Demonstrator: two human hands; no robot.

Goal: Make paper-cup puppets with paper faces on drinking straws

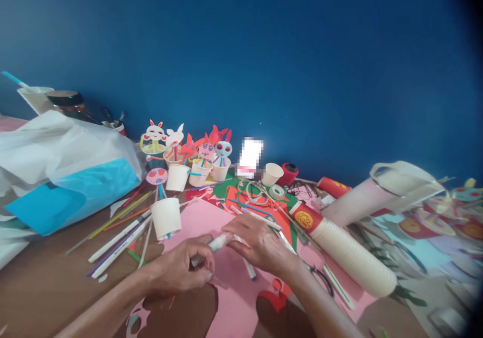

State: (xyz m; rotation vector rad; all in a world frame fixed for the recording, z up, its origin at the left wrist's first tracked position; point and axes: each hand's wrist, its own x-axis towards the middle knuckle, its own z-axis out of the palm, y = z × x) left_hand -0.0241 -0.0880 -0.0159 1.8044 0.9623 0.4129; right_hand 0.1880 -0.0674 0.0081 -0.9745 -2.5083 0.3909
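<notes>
My left hand [184,265] has its fingers curled round one end of a short whitish, marker-like item [219,242]. The fingertips of my right hand [256,240] pinch its other end. Both hands are over a cut sheet of pink paper [236,298]. Close beyond my left hand is a white paper cup [166,218] with a pink paper face [156,176] above it. A white pen [247,263] lies on the pink paper under my right hand.
Cups with paper animal faces [206,149] stand at the back, left of a blurred phone [250,157]. A long stack of paper cups [352,257] lies right, near scissors [323,280]. Pens [116,245] and a plastic bag [75,142] are left.
</notes>
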